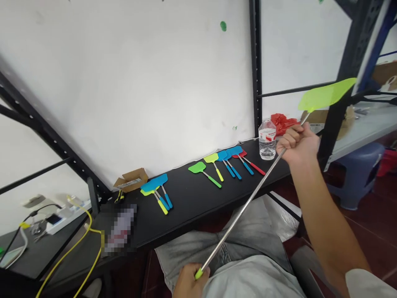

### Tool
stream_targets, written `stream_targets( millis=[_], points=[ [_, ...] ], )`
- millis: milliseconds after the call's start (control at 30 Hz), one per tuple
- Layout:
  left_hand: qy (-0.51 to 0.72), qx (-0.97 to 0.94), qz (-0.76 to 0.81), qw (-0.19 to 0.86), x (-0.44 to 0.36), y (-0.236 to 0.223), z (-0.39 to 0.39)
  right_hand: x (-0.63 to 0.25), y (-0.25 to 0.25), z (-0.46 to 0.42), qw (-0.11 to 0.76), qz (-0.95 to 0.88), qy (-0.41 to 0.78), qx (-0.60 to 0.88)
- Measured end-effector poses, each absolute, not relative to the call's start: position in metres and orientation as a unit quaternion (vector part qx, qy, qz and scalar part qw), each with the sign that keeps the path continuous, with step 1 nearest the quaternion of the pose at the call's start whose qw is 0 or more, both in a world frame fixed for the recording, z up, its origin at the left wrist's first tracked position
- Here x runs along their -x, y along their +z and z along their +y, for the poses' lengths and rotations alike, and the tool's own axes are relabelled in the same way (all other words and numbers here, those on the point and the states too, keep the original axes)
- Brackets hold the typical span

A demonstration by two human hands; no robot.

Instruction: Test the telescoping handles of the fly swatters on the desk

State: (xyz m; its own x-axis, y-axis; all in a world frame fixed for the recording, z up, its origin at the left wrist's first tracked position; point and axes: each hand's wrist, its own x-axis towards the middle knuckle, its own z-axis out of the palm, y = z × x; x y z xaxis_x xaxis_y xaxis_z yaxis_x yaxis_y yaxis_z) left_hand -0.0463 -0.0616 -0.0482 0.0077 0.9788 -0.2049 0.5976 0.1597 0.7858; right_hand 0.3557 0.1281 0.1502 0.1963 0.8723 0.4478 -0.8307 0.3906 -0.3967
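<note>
A fly swatter with a long metal rod (pixel 245 207) and a yellow-green head (pixel 327 96) stretches diagonally across my lap. Around its yellow-green handle end, low in the view, my left hand (pixel 190 281) is closed. My right hand (pixel 299 142) grips the rod just below the head, fingers wrapped round it. On the black shelf beyond lie shorter fly swatters: a green one (pixel 206 174), a yellow one (pixel 214 161), several blue ones (pixel 237 152) and a red one (pixel 252 164). Farther left, blue swatters (pixel 156 183) overlap a yellow one (pixel 163 207).
A water bottle (pixel 267 140) stands at the shelf's back right, beside a red plastic bag (pixel 283 123). An opened cardboard box (pixel 132 180) sits at the left. Yellow cables (pixel 88 231) and a power strip (pixel 65 219) lie farther left. Black metal posts (pixel 256 62) frame the shelf.
</note>
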Motion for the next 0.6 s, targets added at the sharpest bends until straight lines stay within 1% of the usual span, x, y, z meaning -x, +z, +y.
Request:
stream_targets(
  millis=[100,167,333,500,600],
  points=[
    [0.258,-0.608,0.683,0.312,0.051,-0.058,-0.056,-0.351,0.154,0.125,0.761,-0.315,0.566,0.024],
    [0.259,-0.612,0.685,0.299,0.051,-0.059,-0.056,-0.342,0.158,0.122,0.754,-0.305,0.582,0.013],
    [0.278,-0.622,0.644,0.347,0.04,-0.048,-0.061,-0.29,0.161,0.115,0.723,-0.276,0.633,0.012],
    [0.329,-0.602,0.618,0.385,0.026,-0.035,-0.065,-0.214,0.149,0.1,0.675,-0.264,0.689,0.028],
    [0.346,-0.592,0.608,0.4,0.026,-0.034,-0.067,-0.187,0.141,0.089,0.655,-0.259,0.709,0.041]
  ],
)
